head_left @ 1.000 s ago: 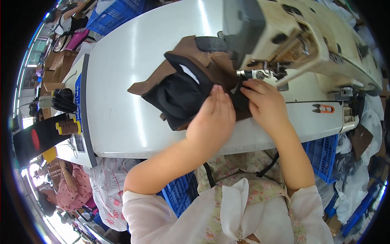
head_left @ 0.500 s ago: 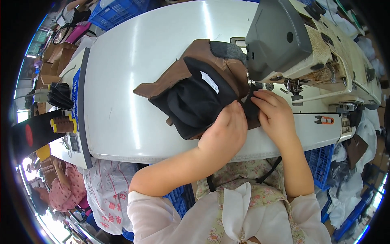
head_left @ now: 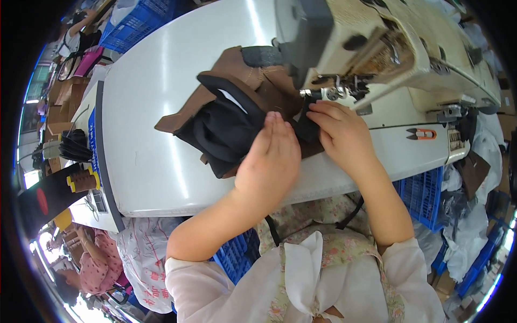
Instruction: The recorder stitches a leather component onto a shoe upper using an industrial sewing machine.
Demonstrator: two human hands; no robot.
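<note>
A brown shoe upper [head_left: 234, 63] with a soft black lining [head_left: 218, 129], a grey fuzzy patch and a small white label lies bunched on the white sewing table. Its right edge reaches the presser foot [head_left: 308, 93] of the sewing machine [head_left: 377, 54]. My left hand [head_left: 269, 161] is on the lining's near edge, its straight fingers together and the thumb hidden, gripping the cloth. Close to the presser foot, my right hand [head_left: 344, 134] pinches the dark edge of the same piece between thumb and fingers.
Orange-handled thread snips [head_left: 421, 134] lie on the table's right. A brown thread spool [head_left: 83, 181] stands at left. Blue crates [head_left: 423, 196] and plastic bags flank the table below. A person in a pink dotted top [head_left: 101, 261] sits at lower left.
The view has shifted, so table, machine and upper sit further left in the picture. My left hand's fingers have straightened along the lining. My right hand keeps its place near the presser foot.
</note>
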